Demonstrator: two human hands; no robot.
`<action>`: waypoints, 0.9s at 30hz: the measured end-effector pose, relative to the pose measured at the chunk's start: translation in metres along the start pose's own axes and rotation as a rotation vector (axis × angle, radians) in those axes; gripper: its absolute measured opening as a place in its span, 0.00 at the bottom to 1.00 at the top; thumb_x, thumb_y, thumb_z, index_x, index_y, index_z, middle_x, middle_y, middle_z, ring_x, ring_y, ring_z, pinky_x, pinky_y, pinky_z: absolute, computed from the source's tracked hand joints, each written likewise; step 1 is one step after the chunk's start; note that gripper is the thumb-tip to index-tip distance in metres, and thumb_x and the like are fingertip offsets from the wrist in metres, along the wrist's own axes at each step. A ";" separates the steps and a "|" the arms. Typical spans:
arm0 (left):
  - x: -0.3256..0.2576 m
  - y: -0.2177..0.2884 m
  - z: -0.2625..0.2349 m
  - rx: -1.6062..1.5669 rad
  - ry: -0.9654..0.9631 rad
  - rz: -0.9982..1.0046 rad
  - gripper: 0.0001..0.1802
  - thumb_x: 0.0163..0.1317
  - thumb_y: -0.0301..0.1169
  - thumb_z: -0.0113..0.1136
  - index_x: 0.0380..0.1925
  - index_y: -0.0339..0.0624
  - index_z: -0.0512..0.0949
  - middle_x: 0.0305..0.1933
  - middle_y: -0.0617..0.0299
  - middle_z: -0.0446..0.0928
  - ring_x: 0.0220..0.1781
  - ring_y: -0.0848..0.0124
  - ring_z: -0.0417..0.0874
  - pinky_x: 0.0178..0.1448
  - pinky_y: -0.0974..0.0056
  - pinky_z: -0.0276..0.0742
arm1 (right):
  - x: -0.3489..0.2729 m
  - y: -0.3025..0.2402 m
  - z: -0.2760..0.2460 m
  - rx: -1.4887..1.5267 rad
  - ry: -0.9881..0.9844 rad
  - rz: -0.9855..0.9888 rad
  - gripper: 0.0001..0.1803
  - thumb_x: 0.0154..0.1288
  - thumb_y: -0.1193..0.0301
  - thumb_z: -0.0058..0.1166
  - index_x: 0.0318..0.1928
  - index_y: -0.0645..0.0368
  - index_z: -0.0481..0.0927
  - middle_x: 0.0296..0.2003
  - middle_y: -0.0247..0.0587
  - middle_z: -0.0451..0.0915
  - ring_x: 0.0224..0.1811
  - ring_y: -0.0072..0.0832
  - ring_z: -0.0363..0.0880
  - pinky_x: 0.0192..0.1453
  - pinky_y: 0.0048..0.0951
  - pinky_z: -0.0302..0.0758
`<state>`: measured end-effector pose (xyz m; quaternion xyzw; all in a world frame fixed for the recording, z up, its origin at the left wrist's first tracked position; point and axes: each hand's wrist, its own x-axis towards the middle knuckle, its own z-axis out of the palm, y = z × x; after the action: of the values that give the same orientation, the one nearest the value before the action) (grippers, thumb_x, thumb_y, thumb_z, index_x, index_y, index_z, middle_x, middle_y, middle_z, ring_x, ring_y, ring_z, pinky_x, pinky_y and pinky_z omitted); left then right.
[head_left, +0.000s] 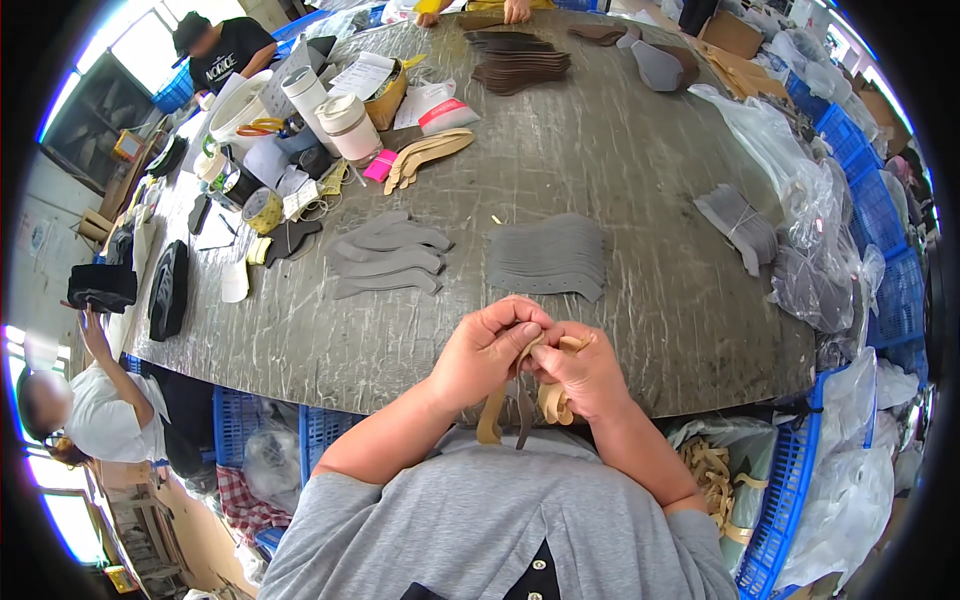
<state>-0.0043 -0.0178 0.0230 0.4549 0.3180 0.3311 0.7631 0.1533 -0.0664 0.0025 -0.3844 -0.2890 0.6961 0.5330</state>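
Note:
My left hand (487,348) and my right hand (583,372) meet at the table's near edge, fingers pinched together. A tan strip (490,416) and a thin grey-brown strip (524,415) hang down below my left fingers. Gathered in my right hand is a looped bundle of tan strips (555,404). Where the fingertips touch, they hide the upper ends of the strips. Just beyond my hands lies a stack of curved grey pieces (547,255), and left of it a looser fanned group of grey pieces (388,255).
A tied grey bundle (738,226) lies at right beside clear plastic bags (800,200). Cups, a white tumbler (348,130) and tan pieces (430,152) crowd the table's far left. Brown pieces (515,65) sit at the far side. Blue crates (785,500) flank me; co-workers are around the table.

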 end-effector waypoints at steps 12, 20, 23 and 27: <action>-0.006 0.004 -0.001 1.096 0.193 0.744 0.15 0.54 0.18 0.66 0.43 0.41 0.83 0.34 0.59 0.78 0.31 0.67 0.80 0.34 0.67 0.76 | -0.010 -0.015 0.000 -0.306 0.135 -0.205 0.08 0.66 0.74 0.62 0.41 0.66 0.83 0.31 0.33 0.82 0.33 0.14 0.76 0.37 0.17 0.73; -0.013 0.001 0.011 1.417 0.155 0.782 0.28 0.42 0.15 0.64 0.49 0.40 0.81 0.42 0.58 0.75 0.39 0.63 0.80 0.38 0.60 0.79 | -0.011 -0.013 -0.005 -0.336 0.126 -0.221 0.08 0.66 0.74 0.61 0.40 0.67 0.83 0.32 0.36 0.84 0.35 0.16 0.78 0.40 0.18 0.75; -0.010 -0.001 0.006 1.411 0.117 0.841 0.29 0.42 0.17 0.64 0.51 0.41 0.80 0.43 0.58 0.74 0.39 0.62 0.79 0.34 0.61 0.80 | -0.011 -0.013 -0.008 -0.284 0.118 -0.192 0.08 0.66 0.73 0.62 0.38 0.66 0.83 0.32 0.35 0.84 0.31 0.13 0.76 0.35 0.16 0.72; -0.008 -0.004 0.003 1.368 0.101 0.881 0.29 0.42 0.19 0.64 0.51 0.40 0.80 0.43 0.59 0.74 0.39 0.62 0.79 0.32 0.62 0.80 | -0.011 -0.014 -0.010 -0.239 0.089 -0.126 0.07 0.66 0.72 0.62 0.37 0.65 0.83 0.31 0.33 0.83 0.27 0.09 0.72 0.29 0.13 0.67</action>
<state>-0.0059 -0.0269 0.0221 0.8881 0.2759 0.3535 0.1009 0.1707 -0.0730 0.0105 -0.4567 -0.3698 0.6040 0.5384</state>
